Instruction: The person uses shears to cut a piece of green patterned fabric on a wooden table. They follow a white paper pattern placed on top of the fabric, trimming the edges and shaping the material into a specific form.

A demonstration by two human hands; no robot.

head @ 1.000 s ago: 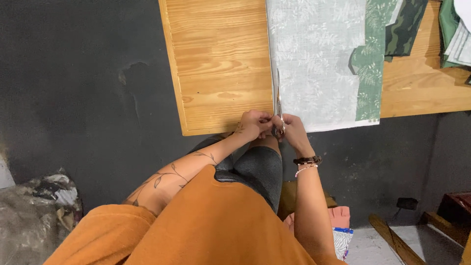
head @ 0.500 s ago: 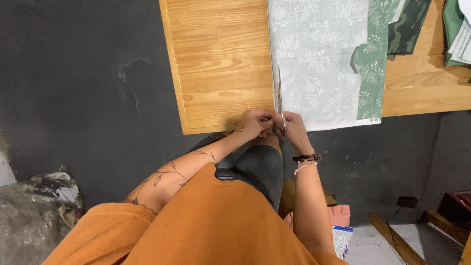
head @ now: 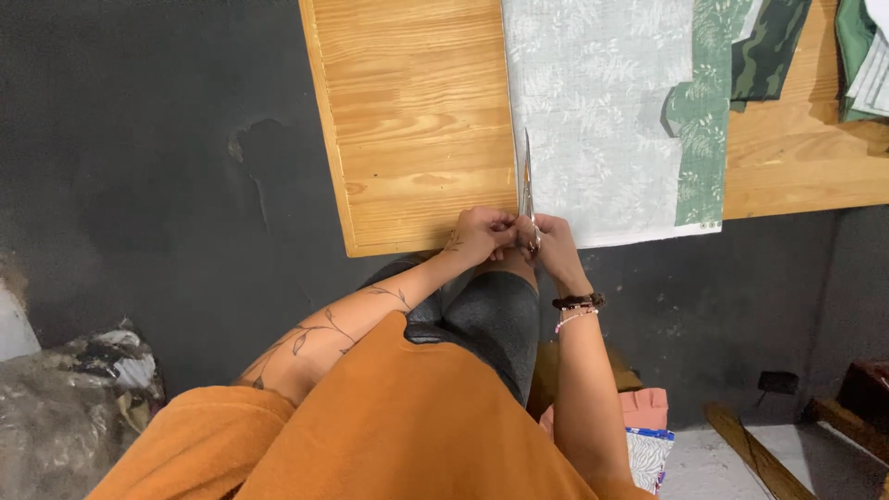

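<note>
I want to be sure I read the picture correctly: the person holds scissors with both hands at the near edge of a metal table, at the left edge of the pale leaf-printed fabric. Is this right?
Not quite: the table is wood, not metal, as the head view shows. The rest holds: the left hand and right hand meet on the scissors at its near edge, at the left edge of the pale leaf-printed fabric.

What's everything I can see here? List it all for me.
Table: one, light wood, top centre.
Pale cloth: one, grey-green leaf print, on the table.
Scissors: one pair, metal, at the cloth's left edge.
Green cloths: several, dark and mid green, top right of the table.
Floor: dark grey.
Plastic wrap: one heap, clear, bottom left.
Wood strips: two, bottom right.
Bracelets: dark and pale, on the right wrist.
Shirt: orange.
Left hand: at the table edge, by the scissors.
Right hand: on the scissors' handles.
</note>
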